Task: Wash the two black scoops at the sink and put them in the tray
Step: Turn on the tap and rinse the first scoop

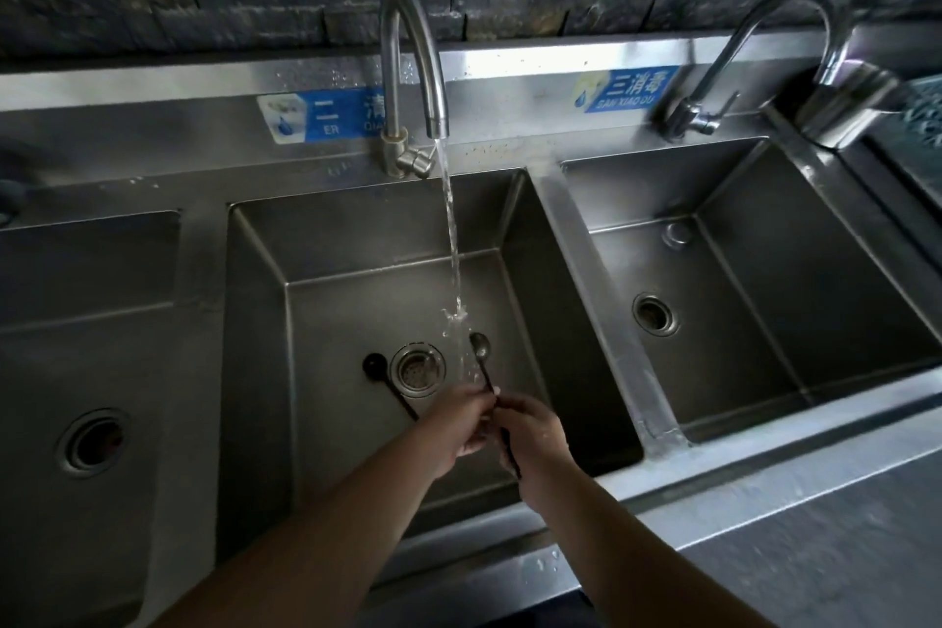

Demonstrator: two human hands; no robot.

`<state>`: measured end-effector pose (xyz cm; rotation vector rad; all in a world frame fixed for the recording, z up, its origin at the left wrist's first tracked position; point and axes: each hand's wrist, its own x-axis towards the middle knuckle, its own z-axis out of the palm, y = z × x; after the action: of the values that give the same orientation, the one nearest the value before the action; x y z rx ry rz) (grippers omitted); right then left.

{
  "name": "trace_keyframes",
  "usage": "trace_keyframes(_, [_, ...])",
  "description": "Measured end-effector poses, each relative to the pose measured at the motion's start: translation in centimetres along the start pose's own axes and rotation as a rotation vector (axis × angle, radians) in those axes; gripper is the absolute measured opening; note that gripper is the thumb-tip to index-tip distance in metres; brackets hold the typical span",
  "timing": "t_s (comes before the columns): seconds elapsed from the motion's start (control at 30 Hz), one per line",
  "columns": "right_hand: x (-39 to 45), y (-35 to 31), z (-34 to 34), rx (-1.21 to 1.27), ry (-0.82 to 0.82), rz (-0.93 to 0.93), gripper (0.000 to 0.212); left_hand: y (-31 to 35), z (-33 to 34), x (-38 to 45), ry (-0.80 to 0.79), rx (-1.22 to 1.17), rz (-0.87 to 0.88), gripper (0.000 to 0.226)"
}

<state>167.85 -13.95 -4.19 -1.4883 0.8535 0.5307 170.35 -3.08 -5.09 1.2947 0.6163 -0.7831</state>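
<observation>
Middle basin [357, 230] of a three-basin steel sink; its drain [417, 369] is taken as landmark. Faucet [413, 61] behind the drain is running; the stream [453, 245] falls just right of the drain.

Scoop 1 [481, 354]: held above the basin floor, bowl up and away from the person, just right of the drain and beside the falling water. Right hand [535, 433], near side of the drain and slightly right, has its grip closed around the lower handle; the handle's tail shows below the palm. Left hand [461, 421] has its grip pinched narrow on the handle nearer the bowl. Judgement: the right hand steadies while the left rubs the handle, and the bowl is kept close to the stream so rinse water runs down toward the fingers.

Scoop 2 [385, 385]: lying on the basin floor, bowl just left of the drain, handle running toward the person and passing the drain's near-left edge. Untouched; probably parked there to keep both hands free, and inside the basin so it cannot slide off the counter [764, 490].

No tray identifiable in view. Judgement: washing of the first scoop is underway; second scoop and tray placement not yet done.
</observation>
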Motion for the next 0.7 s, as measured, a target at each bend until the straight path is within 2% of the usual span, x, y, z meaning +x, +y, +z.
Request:
trace_keyframes(0.13, [-0.1, 0.0, -0.8, -0.032, 0.030, -0.026, 0.019, 0.3, 1.1, -0.1, -0.041, 0.041, 0.013, 0.022])
trace_keyframes(0.23, [0.2, -0.7, -1.7, -0.024, 0.023, -0.064, 0.018, 0.7, 1.9, 0.1, -0.021, -0.024, 0.025, 0.018])
trace_keyframes(0.37, [0.9, -2.0, -3.7, 0.128, -0.055, -0.040, 0.014, 1.9, 3.5, 1.3, 0.020, -0.146, 0.074, 0.014])
trace_keyframes(0.5, [2.7, -3.5, -6.4, 0.185, -0.131, -0.038, 0.019, 3.9, 6.2, 2.5, 0.082, -0.182, 0.135, 0.011])
trace_keyframes(0.7, [6.4, -7.4, -13.8, 0.192, -0.277, -0.202, 0.027, 7.5, 13.5, 5.3, 0.158, -0.011, 0.250, 0.011])
